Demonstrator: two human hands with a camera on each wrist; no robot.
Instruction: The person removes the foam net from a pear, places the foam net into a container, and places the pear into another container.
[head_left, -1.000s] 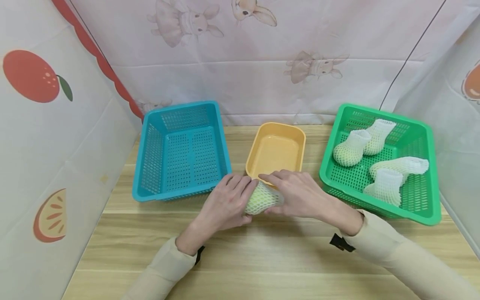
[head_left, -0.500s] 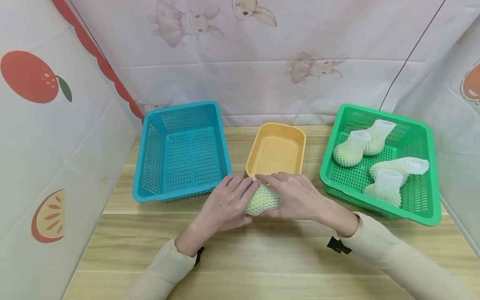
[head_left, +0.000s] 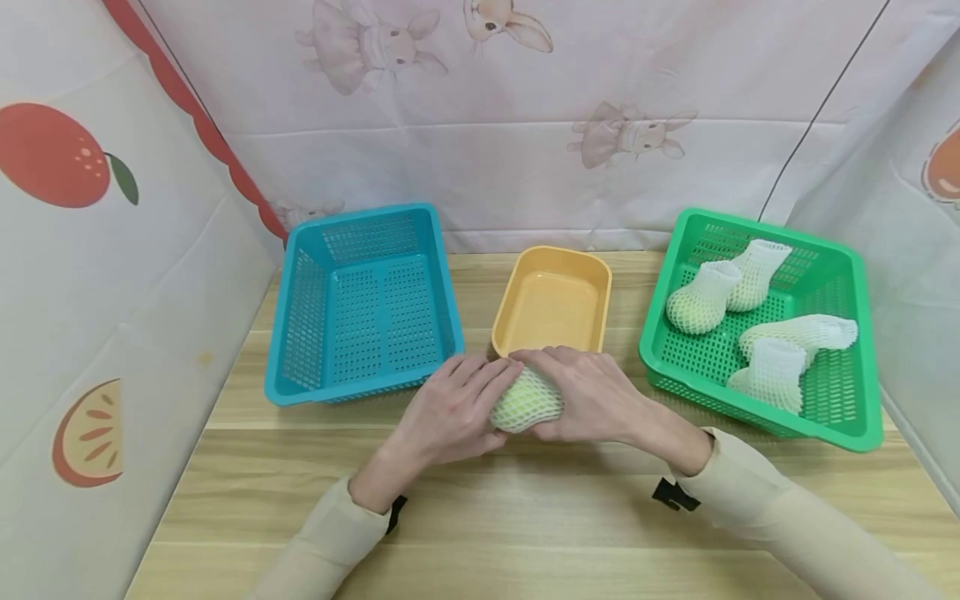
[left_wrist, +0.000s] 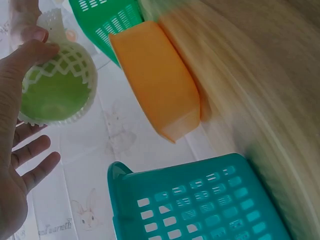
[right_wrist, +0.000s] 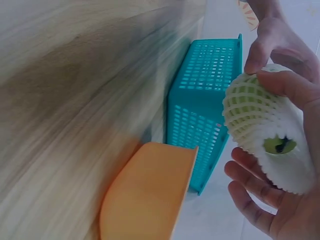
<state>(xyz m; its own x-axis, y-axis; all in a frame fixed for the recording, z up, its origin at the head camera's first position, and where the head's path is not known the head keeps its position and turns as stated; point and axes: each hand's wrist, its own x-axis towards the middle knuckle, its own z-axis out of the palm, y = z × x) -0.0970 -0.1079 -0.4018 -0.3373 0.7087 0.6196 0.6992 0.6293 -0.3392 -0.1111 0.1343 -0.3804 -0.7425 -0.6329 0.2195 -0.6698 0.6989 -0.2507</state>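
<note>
Between both hands is a round green apple-like fruit in a white foam net sleeve, held above the table in front of the yellow tray. The left hand grips its left end; in the left wrist view, bare green skin shows out of the net there. The right hand grips the opposite end, thumb on the net. In the right wrist view, a dark stem shows through the sleeve's mouth, where the net is bunched up. Both thumbs lie close together on the sleeve.
A blue basket with nothing visible in it stands at the left. At the right, a green basket holds several net-sleeved fruits. A printed cloth hangs behind the wooden table.
The right hand has shifted slightly left and closer around the fruit, covering the sleeve's narrow end that showed before. The left hand has barely moved. Baskets and tray stay put.
</note>
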